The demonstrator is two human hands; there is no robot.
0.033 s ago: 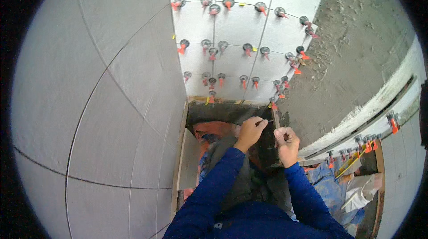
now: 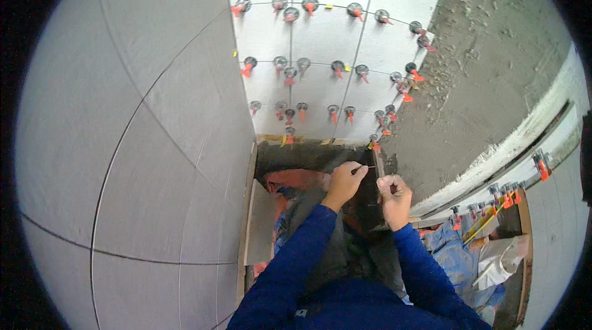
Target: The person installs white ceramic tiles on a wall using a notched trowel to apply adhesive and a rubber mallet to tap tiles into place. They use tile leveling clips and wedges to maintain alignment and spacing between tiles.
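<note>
Single head-worn fisheye view, upright, looks steeply down from above the person's blue-sleeved forearms, close over both hands at lower centre, facing a tiled wall (image 2: 320,40) ahead, a grey tiled surface (image 2: 123,145) curving along the left rim, rough mortar (image 2: 493,71) to the right.

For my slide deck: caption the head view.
Both hands, left hand and right hand, work at the tiles' lower edge, studded with orange clips.

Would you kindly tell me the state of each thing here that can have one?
Left hand: closed, pinching a thin pencil-like tool.
Right hand: closed around a narrow upright strip.
Wall tiles: set, red levelling clips in the joints.
Right-hand wall: bare and rough, untiled.
Wooden batten: level under the lowest tile row.
</note>
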